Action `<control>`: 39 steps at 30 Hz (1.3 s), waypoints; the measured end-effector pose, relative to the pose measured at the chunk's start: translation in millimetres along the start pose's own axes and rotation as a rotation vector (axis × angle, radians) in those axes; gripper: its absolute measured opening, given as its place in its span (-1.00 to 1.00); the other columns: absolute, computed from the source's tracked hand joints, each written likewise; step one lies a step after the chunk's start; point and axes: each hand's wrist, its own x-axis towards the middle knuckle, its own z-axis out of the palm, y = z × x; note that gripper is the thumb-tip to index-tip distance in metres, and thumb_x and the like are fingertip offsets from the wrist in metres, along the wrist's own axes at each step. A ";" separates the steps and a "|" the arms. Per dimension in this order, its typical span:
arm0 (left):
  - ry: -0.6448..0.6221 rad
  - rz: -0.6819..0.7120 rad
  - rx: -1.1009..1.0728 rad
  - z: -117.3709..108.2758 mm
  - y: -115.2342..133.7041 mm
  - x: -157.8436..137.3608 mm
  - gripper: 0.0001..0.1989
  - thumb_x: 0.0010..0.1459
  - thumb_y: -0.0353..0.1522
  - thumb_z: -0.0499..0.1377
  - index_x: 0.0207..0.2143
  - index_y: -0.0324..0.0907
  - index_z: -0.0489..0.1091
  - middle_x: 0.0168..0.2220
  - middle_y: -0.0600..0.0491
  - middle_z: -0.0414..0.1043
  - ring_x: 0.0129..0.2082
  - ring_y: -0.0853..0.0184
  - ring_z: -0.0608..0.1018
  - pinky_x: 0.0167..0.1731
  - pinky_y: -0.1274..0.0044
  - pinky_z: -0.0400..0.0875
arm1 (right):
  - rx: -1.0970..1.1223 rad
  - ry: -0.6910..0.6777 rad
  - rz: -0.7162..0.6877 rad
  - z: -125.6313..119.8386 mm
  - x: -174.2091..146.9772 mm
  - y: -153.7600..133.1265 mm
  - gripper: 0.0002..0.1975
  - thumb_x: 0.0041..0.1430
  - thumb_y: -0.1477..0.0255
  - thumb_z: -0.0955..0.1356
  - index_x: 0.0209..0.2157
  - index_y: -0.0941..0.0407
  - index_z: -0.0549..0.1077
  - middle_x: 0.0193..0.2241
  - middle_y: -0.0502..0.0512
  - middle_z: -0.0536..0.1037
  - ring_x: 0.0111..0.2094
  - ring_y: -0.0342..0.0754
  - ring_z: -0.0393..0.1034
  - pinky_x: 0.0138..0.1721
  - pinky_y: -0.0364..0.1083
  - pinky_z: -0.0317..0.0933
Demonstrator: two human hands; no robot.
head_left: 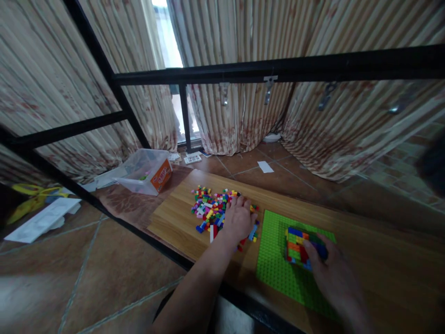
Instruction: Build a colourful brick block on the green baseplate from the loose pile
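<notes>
My left hand rests palm down over a heap of loose toy building bricks, its fingers spread among them. Anything beneath the palm is hidden. On the green baseplate, a low block built of multicoloured bricks stands with blue, orange, yellow, red and green pieces on top. My right hand grips the right side of this block, thumb against the red part and fingers curled over the far side. A dark blue part shows between thumb and fingers.
The wooden table carries the bricks and baseplate. A clear plastic box with an orange label sits beyond its left end. Black metal bars cross ahead and at left. White paper lies on the tiled floor, before striped curtains.
</notes>
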 end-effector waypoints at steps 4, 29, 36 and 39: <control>-0.031 -0.019 0.011 -4.6 7.0 -7.5 -0.62 0.22 -0.23 0.09 -0.01 -0.26 0.39 0.03 -0.20 0.41 0.06 0.08 0.43 0.10 0.26 0.31 | -0.014 -0.010 -0.010 0.7 1.0 0.5 -0.20 0.15 -0.12 0.09 0.08 0.26 0.37 -0.04 0.44 0.47 0.01 0.33 0.37 0.05 0.23 0.22; -0.089 -0.394 -0.057 -65.9 -92.1 -29.0 -0.80 0.00 -0.35 0.22 -0.27 -0.13 0.54 -0.29 0.00 0.56 -0.23 0.23 0.55 -0.24 0.50 0.37 | -0.012 0.015 -0.049 6.2 2.7 0.3 -0.26 0.15 -0.07 0.11 0.06 0.24 0.38 -0.07 0.41 0.48 -0.02 0.31 0.37 0.03 0.21 0.23; -0.069 -0.376 0.003 -61.0 -85.8 -21.8 -0.84 0.03 -0.39 0.17 -0.33 -0.16 0.52 -0.32 -0.06 0.55 -0.23 0.18 0.56 -0.24 0.47 0.35 | 0.064 0.029 -0.040 2.9 0.5 -9.4 -0.33 0.19 0.01 0.14 0.04 0.27 0.40 -0.05 0.40 0.46 0.03 0.24 0.33 0.09 0.17 0.18; -0.041 -0.342 -0.149 -61.4 -84.7 -17.9 -0.89 0.01 -0.38 0.16 -0.42 -0.19 0.48 -0.44 0.00 0.51 -0.38 0.24 0.53 -0.37 0.51 0.31 | 0.137 0.099 -0.022 -2.0 1.1 -12.3 -0.42 0.25 0.09 0.09 -0.01 0.21 0.44 -0.06 0.35 0.49 0.00 0.19 0.35 0.07 0.17 0.18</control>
